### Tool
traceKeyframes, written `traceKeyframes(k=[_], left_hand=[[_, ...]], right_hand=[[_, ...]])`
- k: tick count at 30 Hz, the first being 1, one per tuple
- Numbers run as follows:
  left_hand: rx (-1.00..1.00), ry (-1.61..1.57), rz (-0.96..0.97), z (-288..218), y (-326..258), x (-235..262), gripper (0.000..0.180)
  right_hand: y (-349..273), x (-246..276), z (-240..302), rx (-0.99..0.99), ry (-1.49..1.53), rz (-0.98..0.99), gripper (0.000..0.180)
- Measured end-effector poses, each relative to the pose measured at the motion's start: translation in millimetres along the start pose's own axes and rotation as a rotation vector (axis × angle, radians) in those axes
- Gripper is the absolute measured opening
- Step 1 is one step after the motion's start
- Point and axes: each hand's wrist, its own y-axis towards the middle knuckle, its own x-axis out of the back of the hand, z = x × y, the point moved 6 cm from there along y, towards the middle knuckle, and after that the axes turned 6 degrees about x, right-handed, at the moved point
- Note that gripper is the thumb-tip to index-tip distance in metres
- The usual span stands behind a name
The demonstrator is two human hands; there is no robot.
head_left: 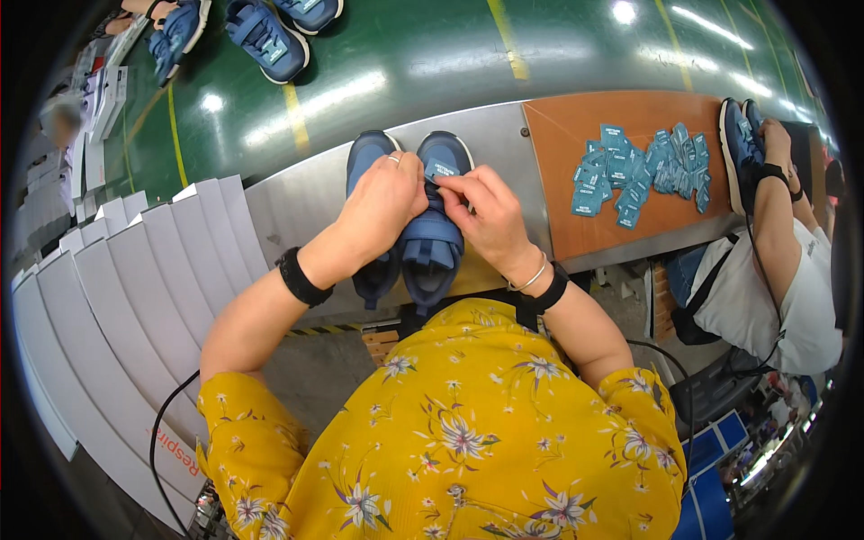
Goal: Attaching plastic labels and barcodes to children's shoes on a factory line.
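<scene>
A pair of dark blue shoes stands side by side on the metal bench in front of me, toes pointing away. My right hand (486, 211) pinches the lower edge of a small teal hang tag (441, 169) over the front of the right shoe (432, 247). My left hand (385, 205) is closed beside the tag, its fingertips meeting between the two shoes; what they grip is hidden. The left shoe (372, 153) is partly covered by that hand and wrist. Both wrists wear black bands.
Loose teal tags (621, 166) lie in piles on a brown board (558, 135) to the right. White boxes (144, 279) stand in a row at the left. Blue shoes (268, 40) ride on the green conveyor belt (405, 72) beyond the bench. At right, another person's hand (776, 144) holds shoes.
</scene>
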Motion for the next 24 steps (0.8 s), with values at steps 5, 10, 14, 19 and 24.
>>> traceKeyframes(k=[5, 10, 14, 19, 24], left_hand=[[0.040, -0.087, -0.063, 3.6, -5.5, -1.5, 0.022], [0.307, -0.295, 0.176, 10.6, 6.5, -5.7, 0.031], [0.300, -0.393, 0.109, 11.9, 5.4, -5.5, 0.039], [0.409, -0.563, 0.065, 22.9, 2.3, -7.2, 0.045], [0.412, -0.590, 0.057, 25.6, 1.0, -7.3, 0.047]], right_hand=[[1.6, 0.2, 4.0, 0.013, 0.010, 0.002, 0.023], [-2.2, 0.2, -1.3, 0.000, 0.011, 0.003, 0.023], [1.2, 0.0, 3.3, 0.039, -0.010, 0.025, 0.023], [-0.1, -0.6, 2.8, 0.068, -0.040, 0.069, 0.027], [2.6, 0.0, 7.2, 0.120, -0.063, 0.103, 0.028]])
